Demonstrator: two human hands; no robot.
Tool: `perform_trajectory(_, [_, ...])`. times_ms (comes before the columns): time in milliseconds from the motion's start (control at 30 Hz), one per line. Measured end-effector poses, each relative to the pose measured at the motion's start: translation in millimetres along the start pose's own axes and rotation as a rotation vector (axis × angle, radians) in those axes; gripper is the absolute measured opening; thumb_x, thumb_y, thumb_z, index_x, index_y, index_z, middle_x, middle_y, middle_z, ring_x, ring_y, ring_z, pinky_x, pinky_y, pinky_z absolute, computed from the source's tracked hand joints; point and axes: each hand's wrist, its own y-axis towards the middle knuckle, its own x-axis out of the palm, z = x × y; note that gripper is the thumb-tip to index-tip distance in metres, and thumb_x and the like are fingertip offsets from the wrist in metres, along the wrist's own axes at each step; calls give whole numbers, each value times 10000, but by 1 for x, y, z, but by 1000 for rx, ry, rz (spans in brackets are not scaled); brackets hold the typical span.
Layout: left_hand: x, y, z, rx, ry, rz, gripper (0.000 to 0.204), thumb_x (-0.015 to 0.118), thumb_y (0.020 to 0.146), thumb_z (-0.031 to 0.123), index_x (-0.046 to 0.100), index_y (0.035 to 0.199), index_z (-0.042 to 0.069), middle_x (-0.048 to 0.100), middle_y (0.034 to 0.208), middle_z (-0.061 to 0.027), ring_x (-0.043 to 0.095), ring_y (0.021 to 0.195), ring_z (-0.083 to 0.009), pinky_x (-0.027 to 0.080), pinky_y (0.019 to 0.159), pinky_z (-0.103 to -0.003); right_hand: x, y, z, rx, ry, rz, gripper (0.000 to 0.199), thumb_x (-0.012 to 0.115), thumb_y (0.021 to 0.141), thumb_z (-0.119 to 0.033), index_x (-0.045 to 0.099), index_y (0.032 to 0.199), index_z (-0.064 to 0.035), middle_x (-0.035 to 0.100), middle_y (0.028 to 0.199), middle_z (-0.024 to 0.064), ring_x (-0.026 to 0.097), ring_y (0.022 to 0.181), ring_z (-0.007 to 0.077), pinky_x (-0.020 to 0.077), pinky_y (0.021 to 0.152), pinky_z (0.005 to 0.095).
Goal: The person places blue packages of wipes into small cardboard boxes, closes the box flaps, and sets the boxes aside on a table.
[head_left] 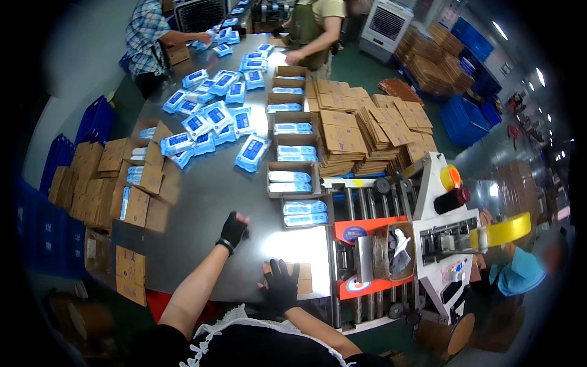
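Observation:
My left hand (233, 229), in a black fingerless glove, hovers over the grey metal table (202, 214) with fingers loosely curled and nothing in it. My right hand (280, 284), gloved too, lies spread on a flat brown cardboard piece (302, 279) at the table's near edge. Just beyond it stands an open carton (306, 211) with blue-and-white wipe packs inside. It is the nearest in a row of open cartons (292, 144) running away up the table.
Loose blue wipe packs (211, 116) lie over the far left of the table. Flat carton stacks (361, 131) sit to the right. A red and white tape sealing machine (409, 244) with rollers and a yellow tape roll (502, 231) stands at right. Two people work at the far end.

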Motion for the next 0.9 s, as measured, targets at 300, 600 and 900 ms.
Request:
perform_trajectory(300, [112,17,6,361,677,238,419,593,696,132,526,1094,21,627,899,-237,605,853,-417,492,754,-488,-32,7,78,4,-85,48,620,634,745,-356,488,1310,-146,520,1283,105,425,1240,310,180,1049,635])
perform_trajectory(600, [-23,-80,-13,341,776,265,218,586,640,97,416,767,44,479,632,-195,521,632,-425,413,554,-465,-44,0,152,11,-121,138,521,599,770,-373,529,1212,-106,523,1211,152,426,1218,354,150,1095,619])
perform_trajectory(900, [-35,-141,-9,146,962,83,360,565,718,131,548,1064,31,630,954,-233,600,909,-417,493,795,-493,-23,1,65,-143,398,-53,498,706,743,-354,561,1073,-10,530,1125,208,481,1119,386,387,971,473])
